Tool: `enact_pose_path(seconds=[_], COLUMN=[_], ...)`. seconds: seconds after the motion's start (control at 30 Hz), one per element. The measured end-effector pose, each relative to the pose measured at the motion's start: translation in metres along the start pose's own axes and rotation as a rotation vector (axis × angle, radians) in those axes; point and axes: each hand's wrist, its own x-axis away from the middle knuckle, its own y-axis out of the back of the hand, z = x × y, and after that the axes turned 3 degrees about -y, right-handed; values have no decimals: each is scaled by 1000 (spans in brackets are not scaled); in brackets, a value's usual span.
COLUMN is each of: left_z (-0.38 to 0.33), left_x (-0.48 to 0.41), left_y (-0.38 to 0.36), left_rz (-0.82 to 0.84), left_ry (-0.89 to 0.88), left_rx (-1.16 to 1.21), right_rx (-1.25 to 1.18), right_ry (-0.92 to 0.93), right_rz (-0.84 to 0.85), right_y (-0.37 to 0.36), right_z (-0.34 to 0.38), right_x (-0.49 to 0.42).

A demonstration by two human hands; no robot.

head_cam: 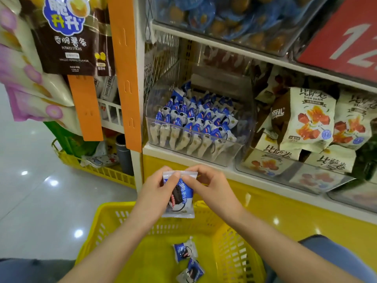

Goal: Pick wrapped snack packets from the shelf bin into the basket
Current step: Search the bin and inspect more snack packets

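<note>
L hand & R hand grips both pinch cookie packet top seam; long axis vertical, yellow basket directly below.

White shelf bears a clear bin of packets.

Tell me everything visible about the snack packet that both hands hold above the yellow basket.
The snack packet is a small pillow-shaped wrapper of glossy film, blue and white, with a dark sandwich biscuit pictured and white characters. Its top and bottom ends are flat crimped seals; it looks unopened. It hangs roughly upright above the yellow basket, below the shelf bin. The left hand grips its upper left side; the right hand pinches its top seal. Nothing else touches it.
</note>
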Motion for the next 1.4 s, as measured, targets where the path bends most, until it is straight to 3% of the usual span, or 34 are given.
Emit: enact_pose_path(seconds=[0.2, 0.27, 0.4, 0.5, 0.57, 0.73, 0.83, 0.93, 1.17, 1.33, 1.4], left_z=[-4, -5, -5, -3, -2, 0, 0, -2, -5, -5, -3], left_x=[0, 0, -1, -3, -7, -18, -17, -13, -8, -11, -12], left_y=[-5, -6, -6, -7, -4, 3, 4, 3, 1, 3, 3], left_rz=[5, 16, 81, -3, -88, -229, -189, -121, -47, 32, 45], left_ry=[112, 131, 211, 209, 157, 3, -150, -259, -297, -233, -214], left_rx=[91, 146, 164, 235, 221, 71, -186, -343, -388, -381, -356], right_rx=[426, 460, 189, -137, -273, 13, 305, 233, 239, 628, 660], right_ry=[332, 370, 161, -108, -250, -374, -200, -2, 123, 358, 373], right_rz=[-112, -133, -254, -278, -205, 135, 122, 28, -20, -65, -85], right_y=[8, 9, 13, 19, 22, 15, 9, 8, 10, 15, 15], right_z=[-5, -4, -3, 0, 0, -9, -12, -4, -2, -4, -4], right_x=[1, 0, -5, -13, -15, -6, -6, -7, -5, 0, 0])
